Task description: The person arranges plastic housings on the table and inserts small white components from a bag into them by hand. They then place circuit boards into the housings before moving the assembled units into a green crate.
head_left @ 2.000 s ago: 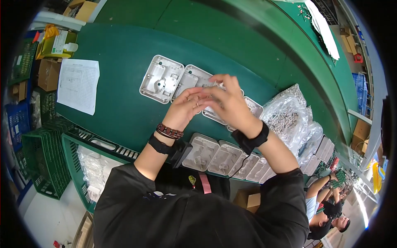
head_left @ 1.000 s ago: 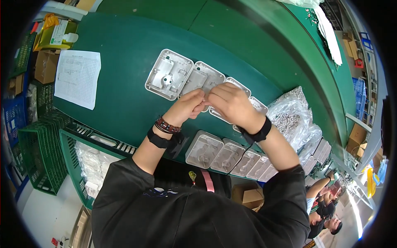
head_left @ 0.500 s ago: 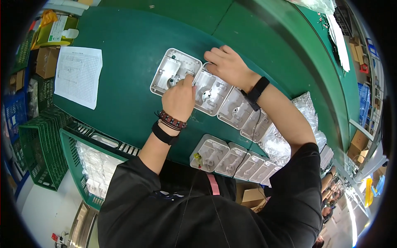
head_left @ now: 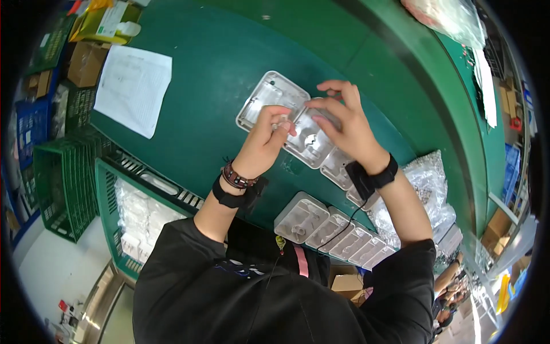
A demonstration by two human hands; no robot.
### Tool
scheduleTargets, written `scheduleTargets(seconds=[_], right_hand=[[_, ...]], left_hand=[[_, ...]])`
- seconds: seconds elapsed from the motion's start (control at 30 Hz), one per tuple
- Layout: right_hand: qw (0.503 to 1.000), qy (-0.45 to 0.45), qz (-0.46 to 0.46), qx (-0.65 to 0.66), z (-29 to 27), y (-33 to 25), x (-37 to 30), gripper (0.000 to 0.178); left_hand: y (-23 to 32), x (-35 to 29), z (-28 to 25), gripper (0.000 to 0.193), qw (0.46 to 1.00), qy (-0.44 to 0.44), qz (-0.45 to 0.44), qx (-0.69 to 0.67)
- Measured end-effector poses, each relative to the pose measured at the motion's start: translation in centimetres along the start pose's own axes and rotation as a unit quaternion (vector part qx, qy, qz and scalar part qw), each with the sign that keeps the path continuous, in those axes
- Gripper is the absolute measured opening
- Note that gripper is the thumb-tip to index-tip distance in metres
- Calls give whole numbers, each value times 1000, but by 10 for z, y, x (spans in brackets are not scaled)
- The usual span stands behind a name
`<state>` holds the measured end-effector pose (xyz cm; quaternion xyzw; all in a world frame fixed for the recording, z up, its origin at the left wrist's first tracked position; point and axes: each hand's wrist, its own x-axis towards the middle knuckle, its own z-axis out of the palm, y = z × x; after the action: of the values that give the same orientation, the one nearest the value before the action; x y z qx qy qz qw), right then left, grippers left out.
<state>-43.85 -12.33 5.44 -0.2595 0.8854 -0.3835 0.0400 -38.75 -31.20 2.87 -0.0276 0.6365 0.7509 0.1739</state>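
Green crates [head_left: 63, 183] stood at the far left below the table's edge, one [head_left: 137, 212] holding white bagged parts. Cardboard boxes [head_left: 86, 60] sat above them, and a white paper sheet [head_left: 133, 89] lay flat on the green table [head_left: 217, 74]. Near the middle, a row of clear plastic trays [head_left: 312, 140] ran diagonally across the cloth; the left hand [head_left: 266, 143] hovered over its upper end, fingertips pinched together on a small pale part [head_left: 282, 121], too small to identify. Beside it, the right hand [head_left: 346, 126] rested over the next trays with fingers spread apart, hiding much of them, gripping nothing I could see. A second row of trays [head_left: 332, 229] lay along the near edge, partly behind the right forearm. A clear bag of small metal parts [head_left: 424, 189] lay at the right, near that arm.
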Motion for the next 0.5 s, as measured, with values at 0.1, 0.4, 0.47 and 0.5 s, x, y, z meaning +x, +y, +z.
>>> scheduleTargets(seconds=[0.1, 0.4, 0.47, 0.5], right_hand=[[999, 22, -14, 34, 9, -30, -1, 30], [1000, 14, -23, 2, 20, -46, 5, 29], [999, 19, -49, 1, 20, -46, 7, 28], [998, 22, -62, 1, 20, -46, 7, 27]], left_hand=[[3, -2, -11, 23, 995, -67, -32, -69], [17, -5, -22, 35, 969, -111, -127, -182], [15, -3, -25, 36, 959, -117, -149, -213], [14, -2, -27, 36, 948, -122, -170, -242]])
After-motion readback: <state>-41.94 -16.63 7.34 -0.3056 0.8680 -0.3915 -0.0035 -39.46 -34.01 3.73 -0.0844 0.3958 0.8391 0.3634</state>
